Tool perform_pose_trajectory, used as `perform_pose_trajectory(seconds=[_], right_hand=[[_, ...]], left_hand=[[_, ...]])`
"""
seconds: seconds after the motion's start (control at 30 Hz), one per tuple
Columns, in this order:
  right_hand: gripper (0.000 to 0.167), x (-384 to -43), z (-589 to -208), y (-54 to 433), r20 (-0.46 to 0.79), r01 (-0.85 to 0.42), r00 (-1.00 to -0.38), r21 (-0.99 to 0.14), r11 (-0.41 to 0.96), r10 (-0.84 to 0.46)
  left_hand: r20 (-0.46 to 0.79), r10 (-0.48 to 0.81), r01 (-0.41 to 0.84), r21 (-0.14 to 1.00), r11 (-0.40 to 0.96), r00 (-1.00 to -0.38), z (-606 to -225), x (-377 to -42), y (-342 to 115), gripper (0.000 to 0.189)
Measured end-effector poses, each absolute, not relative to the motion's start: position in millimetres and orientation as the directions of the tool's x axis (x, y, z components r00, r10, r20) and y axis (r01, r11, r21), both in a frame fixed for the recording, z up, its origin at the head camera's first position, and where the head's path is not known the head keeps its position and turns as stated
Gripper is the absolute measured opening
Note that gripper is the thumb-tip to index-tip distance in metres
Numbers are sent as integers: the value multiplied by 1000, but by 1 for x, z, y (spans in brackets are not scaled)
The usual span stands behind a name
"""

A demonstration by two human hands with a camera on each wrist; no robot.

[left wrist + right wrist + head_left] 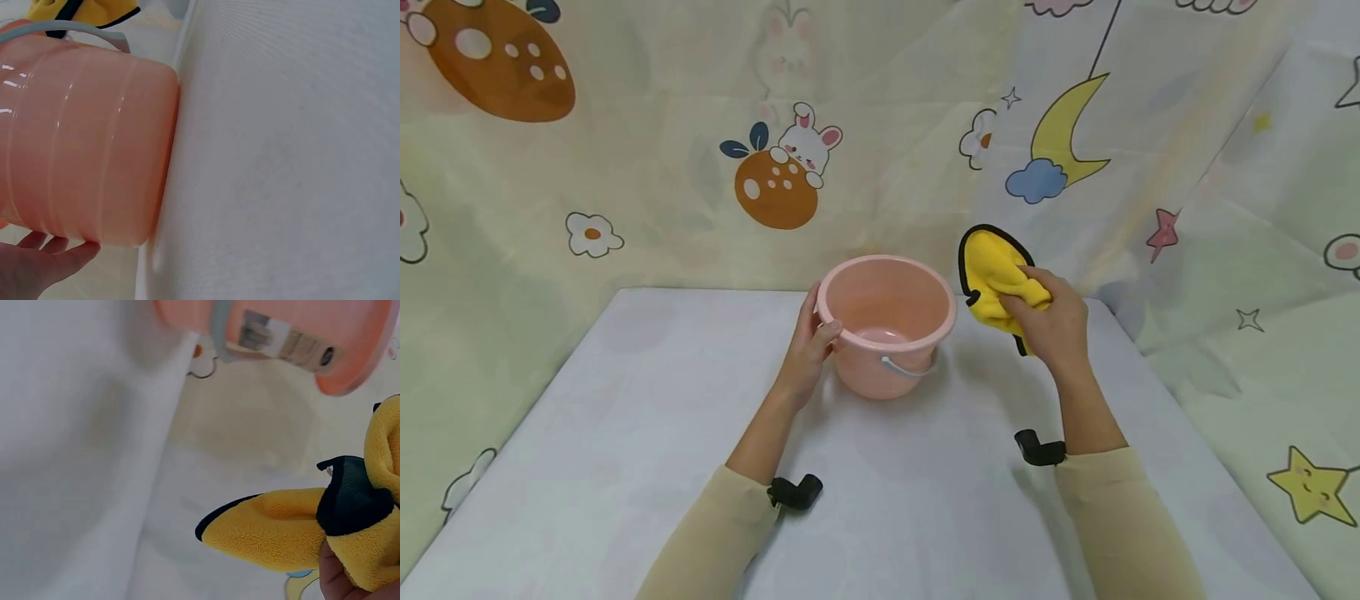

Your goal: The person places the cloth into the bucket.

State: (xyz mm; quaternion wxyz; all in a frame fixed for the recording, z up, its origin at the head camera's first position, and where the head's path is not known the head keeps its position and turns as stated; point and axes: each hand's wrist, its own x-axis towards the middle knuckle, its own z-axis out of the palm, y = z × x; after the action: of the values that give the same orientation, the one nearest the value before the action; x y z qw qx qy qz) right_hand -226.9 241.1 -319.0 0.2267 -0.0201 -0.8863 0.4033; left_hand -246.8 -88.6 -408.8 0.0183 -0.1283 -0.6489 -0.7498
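Note:
A pink plastic bucket (880, 367) stands upright on the white-covered table, its pale handle (906, 367) hanging down at the front. My left hand (808, 350) holds the bucket's left side, thumb by the rim and fingers along the outer wall. In the left wrist view, those fingertips (75, 256) touch the ribbed wall. To the right of the bucket, my right hand (1056, 321) pinches a bunched yellow cloth (992, 267) with black edging, raised above the table. The right wrist view shows the cloth's folds (269, 531) drooping from the hand, with a dark patch between them.
The white table (880, 517) reaches back to a patterned cloth backdrop (662, 167), which also hangs at both sides. A printed label (287, 340) is on the bucket's right side. Black wrist cameras (797, 492) sit at both cuffs.

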Motion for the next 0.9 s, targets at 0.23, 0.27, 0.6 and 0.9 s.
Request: perform_pose_trajectory(seconds=[0.23,0.27,0.6,0.9], right_hand=[[50,-225,-290,221,435,-233,-884,-731,641,174],[50,-224,-287,217,438,-244,-883,-736,632,170],[46,-225,-258,183,476,-368,-873,-785,499,105],[44,-228,-249,149,427,-402,-904,-861,312,11]], left_hand=[[223,137,203,968,-151,-965,-409,-248,-90,80],[223,134,203,968,-151,-965,-409,-248,-90,80],[225,131,205,967,-155,-965,-408,-246,-90,78],[211,135,192,971,-141,-968,-407,-244,-90,77]])
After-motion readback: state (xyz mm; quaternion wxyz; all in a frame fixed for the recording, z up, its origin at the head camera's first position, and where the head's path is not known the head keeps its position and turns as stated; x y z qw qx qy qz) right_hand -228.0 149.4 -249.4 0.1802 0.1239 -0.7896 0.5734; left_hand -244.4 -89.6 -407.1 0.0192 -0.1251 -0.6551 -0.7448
